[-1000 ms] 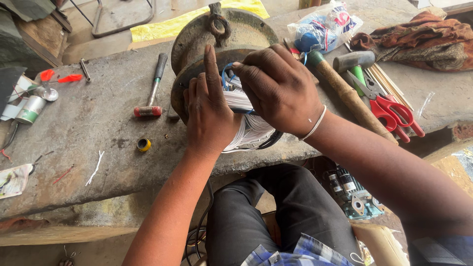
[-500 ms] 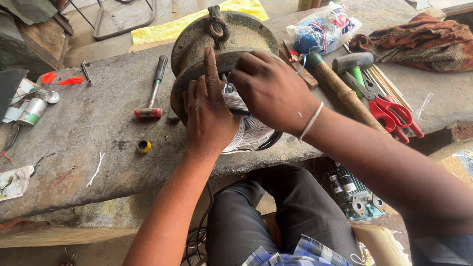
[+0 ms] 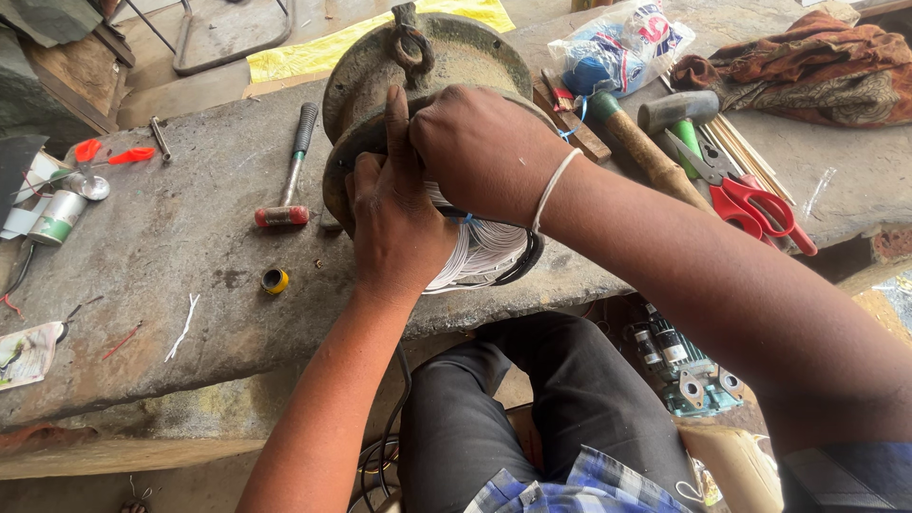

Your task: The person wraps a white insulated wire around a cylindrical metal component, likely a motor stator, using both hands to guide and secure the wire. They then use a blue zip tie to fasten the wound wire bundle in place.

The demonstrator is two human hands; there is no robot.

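A person seated at a worn stone workbench (image 3: 171, 247) presses both hands against the open end of a heavy, rust-stained motor housing (image 3: 432, 66) that lies on its side at the middle of the bench, its lifting ring uppermost. The left hand (image 3: 399, 223) lies flat over the bundle of white winding wire (image 3: 484, 252) that bulges from the housing's mouth, forefinger stretched up along the rim; the right hand (image 3: 484, 152), a white band at the wrist, curls its fingers down into the opening just above, though what they grip is hidden. To the left of the housing rests a small hammer (image 3: 290, 176) with a black handle, and nearer the bench's front edge a small roll of yellow tape (image 3: 275, 280). To the right lie a wooden-handled mallet (image 3: 646, 157), red-handled scissors (image 3: 746, 204), a clear plastic bag (image 3: 622, 47) of oddments and a crumpled brown cloth (image 3: 807, 62). A tin can (image 3: 57, 217) sits at the far left edge.
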